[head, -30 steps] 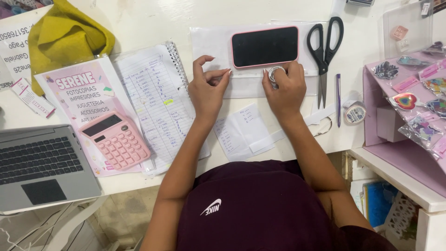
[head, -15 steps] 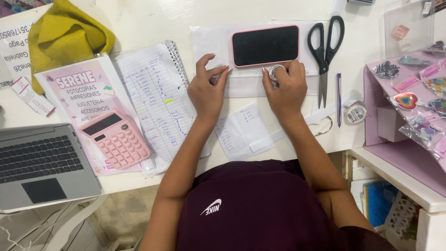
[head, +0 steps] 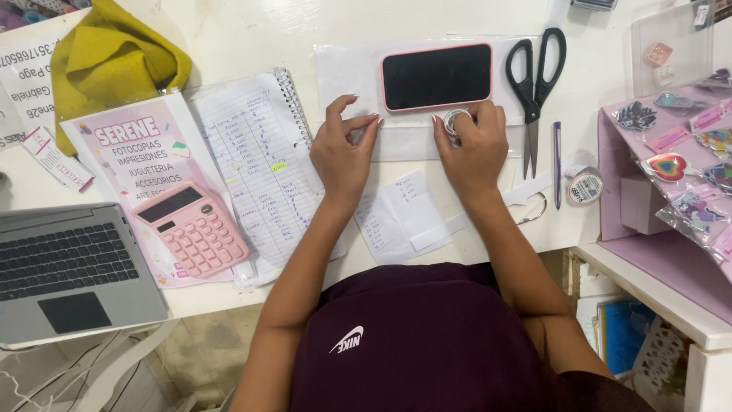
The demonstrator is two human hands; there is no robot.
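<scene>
Both hands have barely moved since a moment ago; they stay pressed down on the same white paper strip [head: 404,141], and the left fingers have only spread a little.

On the white table [head: 252,30], the left hand [head: 345,152] lies flat on the strip with its fingers loose and open, holding nothing, just pushing the paper down. At 3 o'clock from it is the right hand [head: 474,149]. That one is curled around a small roll of clear tape [head: 456,122], pinching it against the paper (the roll peeks out by the thumb).

The strip lies in the middle of the table, right in front of the person. At 12 o'clock from the hands is a phone in a pink case [head: 437,76], dark screen up, resting on the paper. At 3 o'clock from the phone are black scissors [head: 535,84], lying shut, points toward the person. Just past them is a thin purple pen [head: 557,164], and next to it another tape roll [head: 585,185].

At 9 o'clock from the left hand is a spiral notebook [head: 259,168] full of writing. Farther that way is a pink calculator [head: 192,229] on a pink flyer [head: 133,152]. A grey laptop [head: 69,267] sits at 8 o'clock. A yellow cloth [head: 114,61] is bunched at 10 o'clock. Small paper notes [head: 400,214] lie at 6 o'clock between the wrists.
</scene>
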